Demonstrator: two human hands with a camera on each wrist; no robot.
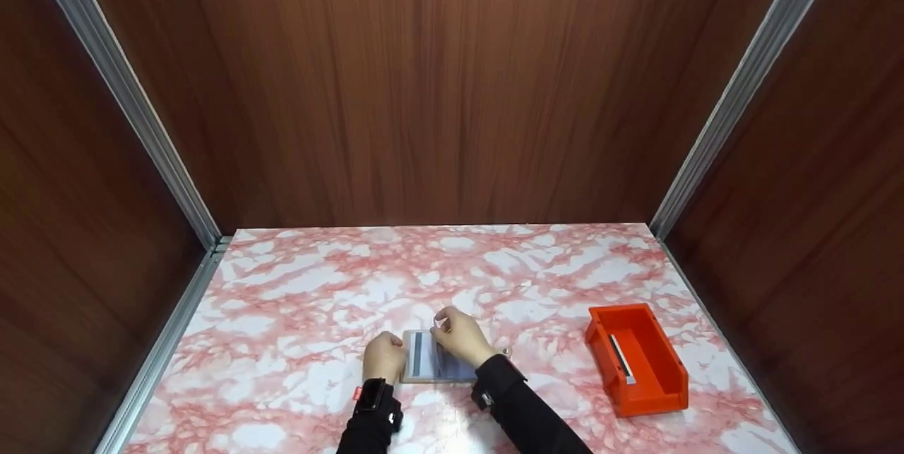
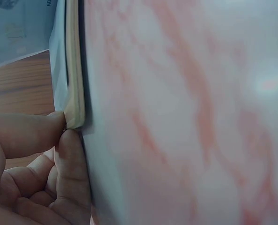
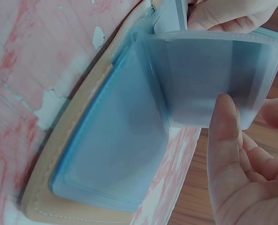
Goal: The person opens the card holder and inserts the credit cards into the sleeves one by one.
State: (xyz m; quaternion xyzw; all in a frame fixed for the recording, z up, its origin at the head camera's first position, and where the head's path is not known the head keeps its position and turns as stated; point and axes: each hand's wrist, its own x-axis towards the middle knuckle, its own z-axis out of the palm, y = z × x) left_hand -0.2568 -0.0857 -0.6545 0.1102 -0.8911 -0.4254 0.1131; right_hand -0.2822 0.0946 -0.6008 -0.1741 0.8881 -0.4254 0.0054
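Note:
A tan stitched card holder (image 1: 405, 378) lies spread on the table, its clear plastic sleeves (image 3: 115, 154) facing up. My left hand (image 1: 385, 356) is at its left end. In the left wrist view, thumb and finger pinch the corner of the tan cover (image 2: 75, 103). My right hand (image 1: 459, 335) pinches the free end of one clear sleeve (image 3: 195, 75) between thumb and fingers, and that sleeve stands raised from the others. A pale card-like edge (image 3: 174, 16) shows beside the left fingers in the right wrist view.
An orange bin (image 1: 671, 369) stands on the right of the pink-and-white marbled table (image 1: 296, 313). Inside it, a thin black-and-white flat piece (image 1: 621, 361) leans on the left wall. Brown wood panels (image 1: 438, 87) with metal corner posts enclose the back and sides.

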